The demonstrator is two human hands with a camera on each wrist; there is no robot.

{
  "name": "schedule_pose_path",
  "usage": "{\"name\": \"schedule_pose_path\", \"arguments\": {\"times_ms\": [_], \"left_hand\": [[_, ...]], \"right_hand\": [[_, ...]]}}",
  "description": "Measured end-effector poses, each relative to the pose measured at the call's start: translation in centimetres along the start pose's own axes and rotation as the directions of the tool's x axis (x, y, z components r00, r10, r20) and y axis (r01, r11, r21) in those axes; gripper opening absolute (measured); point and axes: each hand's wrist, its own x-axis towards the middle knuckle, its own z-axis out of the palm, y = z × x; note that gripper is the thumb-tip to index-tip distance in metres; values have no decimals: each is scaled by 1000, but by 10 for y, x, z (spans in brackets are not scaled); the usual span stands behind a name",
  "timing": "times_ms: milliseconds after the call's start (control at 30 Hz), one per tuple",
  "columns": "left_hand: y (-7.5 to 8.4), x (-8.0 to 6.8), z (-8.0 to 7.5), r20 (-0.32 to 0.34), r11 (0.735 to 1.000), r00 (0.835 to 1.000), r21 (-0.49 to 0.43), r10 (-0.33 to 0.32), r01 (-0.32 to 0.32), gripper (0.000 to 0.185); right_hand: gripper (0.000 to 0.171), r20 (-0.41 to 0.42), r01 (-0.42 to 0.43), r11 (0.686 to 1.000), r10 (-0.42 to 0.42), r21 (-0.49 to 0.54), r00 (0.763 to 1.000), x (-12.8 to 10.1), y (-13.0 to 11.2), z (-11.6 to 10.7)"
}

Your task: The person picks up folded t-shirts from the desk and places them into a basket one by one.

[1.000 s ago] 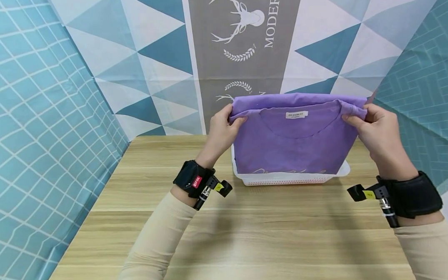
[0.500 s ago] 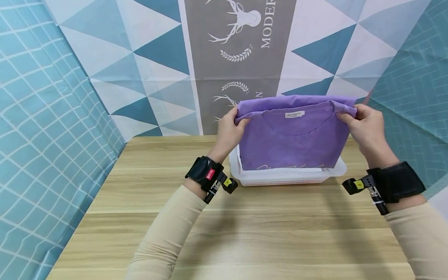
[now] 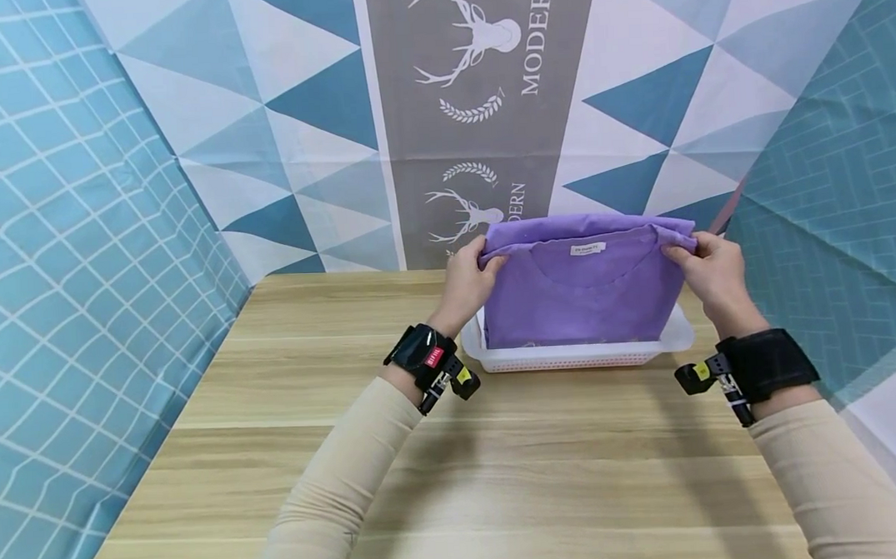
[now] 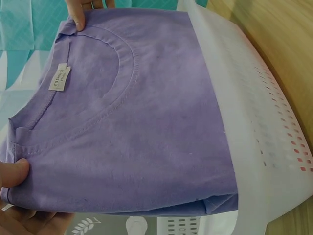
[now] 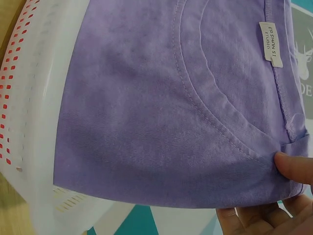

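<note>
We find a folded purple shirt (image 3: 580,295) held upright over a white basket (image 3: 571,356) that stands on the wooden tabletop (image 3: 456,471) near the far wall. Its lower edge sits down inside the basket; the neckline and the white label (image 3: 587,247) face us.

The left hand (image 3: 469,280) pinches the top left corner of the fold, thumb in front and fingers behind. The right hand (image 3: 709,272) pinches the top right corner in the same way. In the left wrist view the thumb (image 4: 13,172) presses on the front layer at the corner, and the right wrist view shows the same on the other side (image 5: 295,166). Both hands thus grasp cloth; neither is released.

We judge the shirt light and soft, with no stiffness of its own. It hangs flat only because the top edge is stretched between the two corners. The knit looks matte, so it should not slip from a firm pinch. The folded layers are loose against each other and could slide apart or sag in the middle if one corner is let go. The best hold is at the two top corners, through all layers at once.

The basket wall (image 4: 254,147) is perforated plastic and looks light; a snagged hem could drag it.
</note>
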Motion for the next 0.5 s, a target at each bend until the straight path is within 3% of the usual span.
{"name": "schedule_pose_path", "arguments": {"times_ms": [167, 500], "left_hand": [[-1, 0, 4, -1, 1000, 1000, 19, 10, -10, 19], [-11, -2, 16, 39, 998, 998, -26, -52, 53, 16]], "right_hand": [[24, 18, -46, 998, 46, -46, 999, 2, 1, 3], [31, 42, -64, 991, 69, -114, 997, 6, 14, 14]]}}
